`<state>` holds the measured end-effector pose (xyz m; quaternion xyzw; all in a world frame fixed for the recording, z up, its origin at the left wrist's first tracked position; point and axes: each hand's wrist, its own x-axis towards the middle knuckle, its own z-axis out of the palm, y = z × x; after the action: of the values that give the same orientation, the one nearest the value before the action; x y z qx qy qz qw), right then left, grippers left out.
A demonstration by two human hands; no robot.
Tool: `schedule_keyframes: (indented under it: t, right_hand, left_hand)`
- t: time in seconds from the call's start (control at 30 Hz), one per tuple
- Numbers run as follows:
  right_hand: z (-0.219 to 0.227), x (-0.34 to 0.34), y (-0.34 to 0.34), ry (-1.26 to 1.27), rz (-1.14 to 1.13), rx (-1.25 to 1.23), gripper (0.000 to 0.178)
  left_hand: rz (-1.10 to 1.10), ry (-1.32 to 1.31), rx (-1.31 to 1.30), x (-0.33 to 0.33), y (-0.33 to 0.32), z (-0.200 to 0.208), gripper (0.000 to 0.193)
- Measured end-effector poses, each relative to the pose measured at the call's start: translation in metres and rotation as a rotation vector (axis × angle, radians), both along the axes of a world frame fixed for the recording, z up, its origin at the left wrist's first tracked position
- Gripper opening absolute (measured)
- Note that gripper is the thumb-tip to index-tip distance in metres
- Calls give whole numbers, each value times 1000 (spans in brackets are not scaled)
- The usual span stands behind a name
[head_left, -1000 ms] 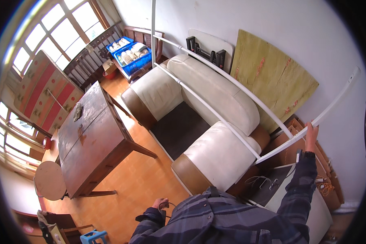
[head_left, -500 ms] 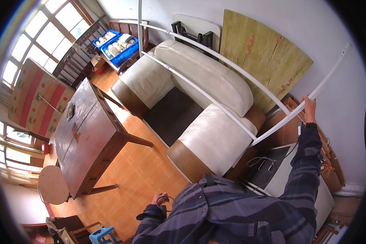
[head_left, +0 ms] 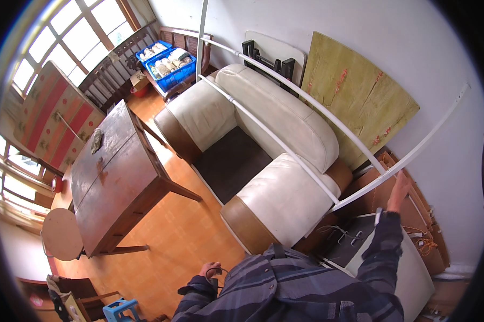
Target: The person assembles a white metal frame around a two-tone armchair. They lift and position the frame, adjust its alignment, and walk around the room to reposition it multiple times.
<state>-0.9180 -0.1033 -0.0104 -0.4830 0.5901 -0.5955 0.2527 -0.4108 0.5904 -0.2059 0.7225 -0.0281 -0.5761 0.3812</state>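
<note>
A white metal frame [head_left: 285,145], made of two long rails between end posts, stands tilted over the cream-and-brown armchair [head_left: 277,112]. My right arm reaches out to its near post. There my right hand [head_left: 399,191] meets the underside of the bar, close to where a rail joins it. Its fingers look stretched out rather than wrapped around the post; the bar partly hides their tips. Low in front of my body, my left hand [head_left: 210,269] is closed on a thin dark loop [head_left: 224,273], too small to identify.
A dark wooden table [head_left: 118,172] and round stool [head_left: 62,233] stand left. Blue crates [head_left: 169,70] hold rolled items. A greenish board [head_left: 355,96] leans on the wall. Flattened cardboard [head_left: 414,214] and a dark panel with cables [head_left: 344,241] lie right; a blue stool [head_left: 121,310] sits lower left.
My right hand has come down off its hold around the post to the bar's underside. The view has shifted slightly. My left hand still holds the loop.
</note>
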Motion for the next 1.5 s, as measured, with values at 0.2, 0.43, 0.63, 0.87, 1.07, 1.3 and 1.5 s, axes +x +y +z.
schedule_keyframes:
  t: [0.2, 0.43, 0.63, 0.87, 1.07, 1.3, 1.5]
  right_hand:
    - [-110, 28, 153, 205, 259, 526, 22]
    - [-160, 101, 380, 569, 456, 636, 22]
    - [-156, 79, 484, 550, 364, 810, 23]
    - [-162, 93, 539, 425, 426, 969, 25]
    - [-118, 139, 544, 381, 561, 807, 20]
    - [-79, 156, 553, 262, 484, 799, 19]
    - [-51, 181, 568, 426, 592, 684, 32]
  left_hand:
    - [-190, -1, 36, 24, -8, 6, 29]
    - [-384, 2, 142, 79, -49, -17, 34]
    - [-539, -42, 81, 122, -99, -29, 49]
    - [-791, -251, 16, 156, -131, -31, 51]
    - [-859, -76, 138, 153, -107, -18, 47]
    - [-963, -117, 51, 139, -100, 9, 43]
    - [-1055, -454, -316, 94, -117, 101, 45]
